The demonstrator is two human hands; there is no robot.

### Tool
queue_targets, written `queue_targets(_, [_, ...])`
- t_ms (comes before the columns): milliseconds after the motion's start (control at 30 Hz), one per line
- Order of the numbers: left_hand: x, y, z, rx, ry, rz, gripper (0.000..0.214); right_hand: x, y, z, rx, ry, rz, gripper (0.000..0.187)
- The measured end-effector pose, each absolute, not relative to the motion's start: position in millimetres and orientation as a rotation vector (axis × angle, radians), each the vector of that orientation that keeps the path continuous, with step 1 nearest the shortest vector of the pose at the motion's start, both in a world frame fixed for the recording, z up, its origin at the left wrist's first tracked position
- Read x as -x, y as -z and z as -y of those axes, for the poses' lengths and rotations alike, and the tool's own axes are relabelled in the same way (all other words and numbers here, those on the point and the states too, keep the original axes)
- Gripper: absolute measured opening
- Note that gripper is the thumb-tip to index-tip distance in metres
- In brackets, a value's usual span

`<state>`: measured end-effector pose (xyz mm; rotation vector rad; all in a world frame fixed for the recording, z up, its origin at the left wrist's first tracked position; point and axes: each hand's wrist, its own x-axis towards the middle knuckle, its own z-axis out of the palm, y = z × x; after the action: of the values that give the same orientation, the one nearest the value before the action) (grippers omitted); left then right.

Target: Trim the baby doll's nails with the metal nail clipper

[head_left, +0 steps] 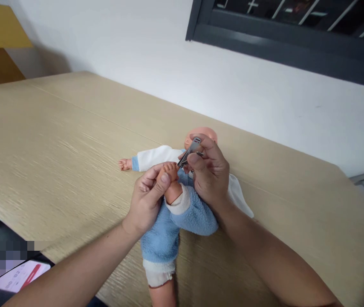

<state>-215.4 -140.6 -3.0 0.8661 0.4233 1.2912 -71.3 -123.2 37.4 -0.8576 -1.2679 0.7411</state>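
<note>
A baby doll (169, 221) in a blue fleece suit with white sleeves lies on its back on the wooden table (57, 140). One doll leg is raised. My left hand (146, 198) is closed around the raised doll foot (171, 172), thumb pressed on its sole. My right hand (209, 172) pinches a metal nail clipper (190, 152), whose jaws rest at the doll's toes. The doll's head (203, 134) is partly hidden behind my right hand. The doll's arm (146, 158) stretches out to the left.
A white wall runs behind the table, with a dark window frame (281, 38) at the upper right. A phone or tablet with a pink screen (20, 275) lies below the table's near-left edge. The table's edge runs diagonally at the lower left.
</note>
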Motion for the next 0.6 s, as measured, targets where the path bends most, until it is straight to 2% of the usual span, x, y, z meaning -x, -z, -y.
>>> queue_targets(167, [216.3,4.2,141.2,-0.887,-1.303,-0.419,0.023,72.4,-38.1,123.3,0.847,-0.726,1.238,0.033])
queue_targets(367, [216.9,8.9,140.9,-0.964,-1.324,-0.456,0.026,71.7,-34.7,122.2,0.856,-0.703,1.179,0.041])
queue_targets(600, [216.9,7.5,139.1,-0.913,-1.348,-0.448,0.025,72.1,-39.5,121.0,0.753,-0.777,1.195,0.035])
